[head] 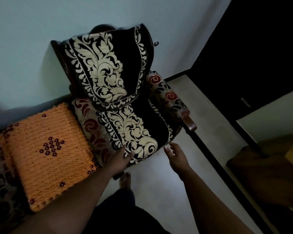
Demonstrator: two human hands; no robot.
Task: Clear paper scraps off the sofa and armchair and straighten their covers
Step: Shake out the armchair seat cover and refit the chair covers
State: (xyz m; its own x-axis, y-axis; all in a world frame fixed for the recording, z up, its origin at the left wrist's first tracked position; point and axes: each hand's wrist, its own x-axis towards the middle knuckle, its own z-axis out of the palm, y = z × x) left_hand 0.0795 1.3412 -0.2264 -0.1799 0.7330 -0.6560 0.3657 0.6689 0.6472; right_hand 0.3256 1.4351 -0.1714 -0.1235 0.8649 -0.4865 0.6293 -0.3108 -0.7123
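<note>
black cover on armchair, left hand touching, right hand apart

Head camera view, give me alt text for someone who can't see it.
A person's left hand rests on the front edge of an armchair's black-and-cream floral cover, while the right hand hovers open just beside it. An orange knitted cover lies left of the armchair.

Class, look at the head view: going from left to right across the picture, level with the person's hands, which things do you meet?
Orange crocheted cover → left hand resting on the black-and-cream seat cover → right hand, open above the floor → dark wooden furniture at the far right.
</note>
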